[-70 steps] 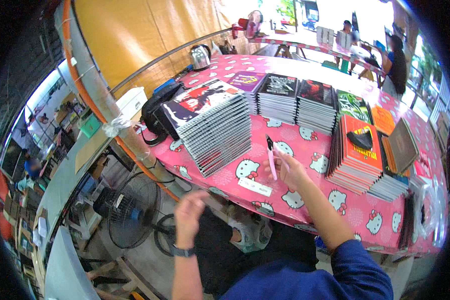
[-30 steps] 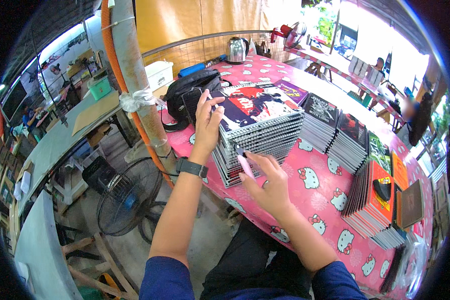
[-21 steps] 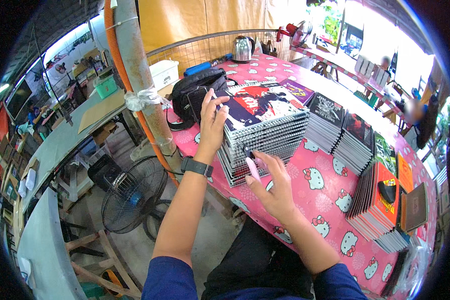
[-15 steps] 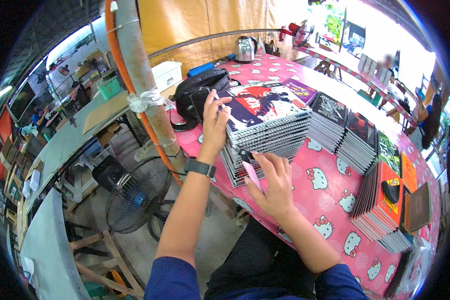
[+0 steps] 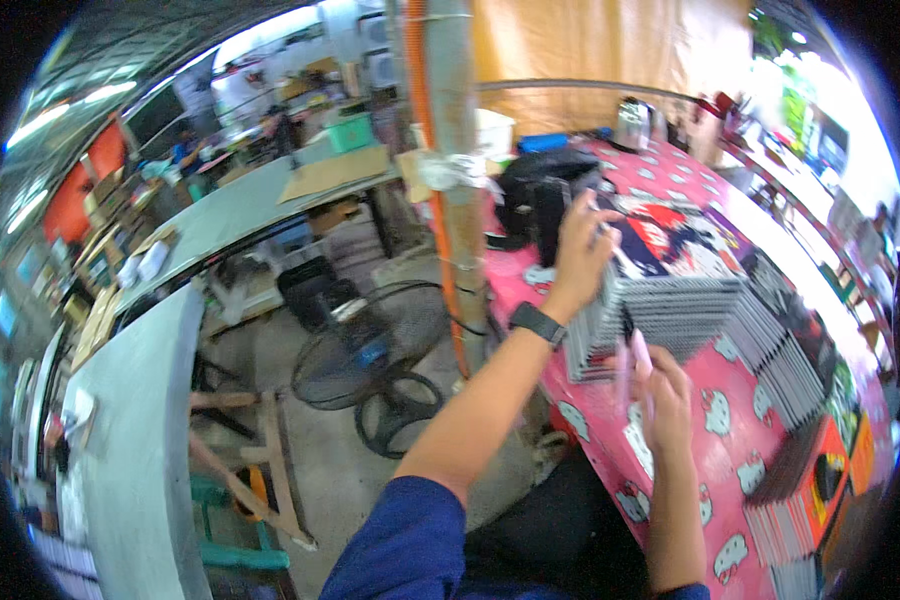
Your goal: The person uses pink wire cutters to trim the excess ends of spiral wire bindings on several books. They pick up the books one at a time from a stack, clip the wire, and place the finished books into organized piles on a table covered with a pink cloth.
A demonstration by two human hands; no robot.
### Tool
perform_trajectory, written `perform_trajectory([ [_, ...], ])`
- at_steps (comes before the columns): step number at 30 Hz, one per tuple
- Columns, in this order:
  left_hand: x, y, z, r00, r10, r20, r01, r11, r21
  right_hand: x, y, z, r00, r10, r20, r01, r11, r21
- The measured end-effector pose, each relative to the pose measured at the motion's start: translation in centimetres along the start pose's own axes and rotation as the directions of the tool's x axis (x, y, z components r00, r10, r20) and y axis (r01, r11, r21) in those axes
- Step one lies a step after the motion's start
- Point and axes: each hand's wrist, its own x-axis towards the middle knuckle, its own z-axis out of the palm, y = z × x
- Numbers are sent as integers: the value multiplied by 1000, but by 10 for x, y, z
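A stack of spiral-bound notebooks (image 5: 680,300) with a red, white and dark cover stands on the pink cartoon-print tablecloth (image 5: 580,420). My left hand (image 5: 582,250) is at the stack's left upper corner, fingers bent together around something thin and pale, too blurred to name. In front of the stack, my right hand (image 5: 665,395) is closed around a pink-handled tool (image 5: 642,362) with a dark tip. The tip is near the bound edges; motion blur hides its exact kind. Left of the stack lie a black bag (image 5: 545,180) and a dark upright object (image 5: 550,220).
More notebook stacks (image 5: 790,360) and orange-covered notebooks (image 5: 795,500) line the table's right side. A steel kettle (image 5: 632,125) stands at the back. To the left are a pole with an orange hose (image 5: 440,240), a black fan (image 5: 370,350) and a grey bench (image 5: 135,400).
My view has swung left, so the table sits farther right. The left hand's fingers have drawn together at the stack's corner. My right hand has turned more upright, with the pink-handled tool raised.
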Motion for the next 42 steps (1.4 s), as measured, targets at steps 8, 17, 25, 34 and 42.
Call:
perform_trajectory([
  [8,-1,-7,-14,999,-47,7,47,996,-73,-2,4,7,984,-177,35,180,946,-271],
  [17,1,5,-14,996,-68,57,72,995,-70,-3,2,11,866,-498,46,406,645,-647],
  [25,1,8,-12,994,-95,49,99,989,-107,-2,7,9,863,-505,11,384,643,-663],
  [34,-1,6,-13,991,-80,109,86,995,-50,-8,13,9,981,-191,-10,187,968,-166],
  [42,1,8,-12,992,-94,83,99,993,-57,-14,10,4,918,-396,-16,323,771,-550],
])
